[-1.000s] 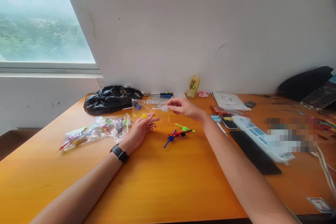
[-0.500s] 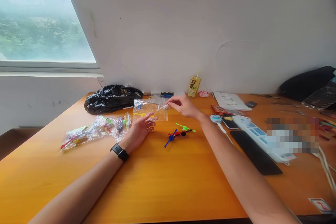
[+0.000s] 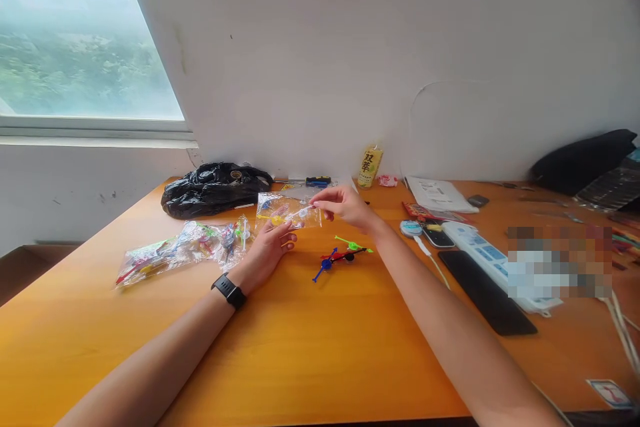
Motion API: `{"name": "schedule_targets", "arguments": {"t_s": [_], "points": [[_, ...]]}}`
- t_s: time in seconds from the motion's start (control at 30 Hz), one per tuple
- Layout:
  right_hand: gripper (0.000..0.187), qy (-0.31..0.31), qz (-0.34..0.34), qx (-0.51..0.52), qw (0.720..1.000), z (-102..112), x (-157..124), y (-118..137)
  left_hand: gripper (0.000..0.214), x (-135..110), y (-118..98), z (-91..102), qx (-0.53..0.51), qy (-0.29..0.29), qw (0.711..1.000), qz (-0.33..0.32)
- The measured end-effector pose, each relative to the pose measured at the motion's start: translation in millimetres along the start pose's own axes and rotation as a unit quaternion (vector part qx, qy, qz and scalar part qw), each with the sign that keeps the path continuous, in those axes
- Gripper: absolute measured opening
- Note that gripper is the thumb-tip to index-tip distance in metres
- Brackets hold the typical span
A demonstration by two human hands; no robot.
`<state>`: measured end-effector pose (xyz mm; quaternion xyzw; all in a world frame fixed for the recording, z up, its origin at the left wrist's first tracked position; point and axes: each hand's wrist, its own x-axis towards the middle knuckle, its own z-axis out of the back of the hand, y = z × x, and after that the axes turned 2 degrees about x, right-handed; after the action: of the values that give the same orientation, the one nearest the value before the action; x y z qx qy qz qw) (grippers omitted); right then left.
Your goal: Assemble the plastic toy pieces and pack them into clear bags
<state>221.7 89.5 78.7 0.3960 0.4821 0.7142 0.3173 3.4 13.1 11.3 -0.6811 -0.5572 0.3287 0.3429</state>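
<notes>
The left hand (image 3: pixel 265 248) is steadying the small clear plastic bag (image 3: pixel 287 210) on the orange wooden counter (image 3: pixel 310 340), its grip pinching the bag's edge, while the right hand (image 3: pixel 345 205) is pinching a thin white plastic stick (image 3: pixel 301 212) at the bag's mouth.

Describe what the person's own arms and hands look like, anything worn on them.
Both forearms are bare, with no sleeves in view. The left hand has a black smartwatch with a dark rectangular face and black band strapped at the wrist. The right hand and its wrist carry nothing visible: no watch, bracelet or glove. Any rings are too small to tell.
</notes>
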Motion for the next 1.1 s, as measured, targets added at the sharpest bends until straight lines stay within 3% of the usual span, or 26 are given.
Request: {"name": "schedule_targets", "arguments": {"t_s": [0.23, 0.43, 0.6, 0.77, 0.9, 1.1], "points": [[0.034, -0.025, -0.09, 0.076, 0.993, -10.8, 1.3, -15.3, 0.044, -5.4, 1.8, -6.5, 0.066, -0.036, 0.997, -0.02], [0.035, 0.032, -0.107, 0.097, 0.989, -21.7, -1.8, -10.1, 0.052, -6.9, 3.7, -8.1, 0.096, -0.051, 0.994, -0.024], [0.034, 0.007, -0.106, 0.101, 0.989, -19.4, -3.0, 1.9, 0.057, -7.5, 0.2, -7.4, 0.108, -0.029, 0.993, -0.036], [0.038, 0.01, -0.028, -0.047, 0.998, -13.7, -7.5, 14.1, 0.041, -5.7, 0.1, -4.1, 0.111, -0.035, 0.993, -0.035], [0.037, 0.02, 0.047, -0.203, 0.978, -7.4, -11.1, 20.8, 0.03, -3.3, 0.5, -2.7, 0.105, -0.032, 0.993, -0.033], [0.031, -0.012, 0.087, -0.253, 0.963, 10.5, -10.2, 25.4, 0.034, -3.1, 0.4, -4.2, 0.083, -0.052, 0.995, -0.027]]}}
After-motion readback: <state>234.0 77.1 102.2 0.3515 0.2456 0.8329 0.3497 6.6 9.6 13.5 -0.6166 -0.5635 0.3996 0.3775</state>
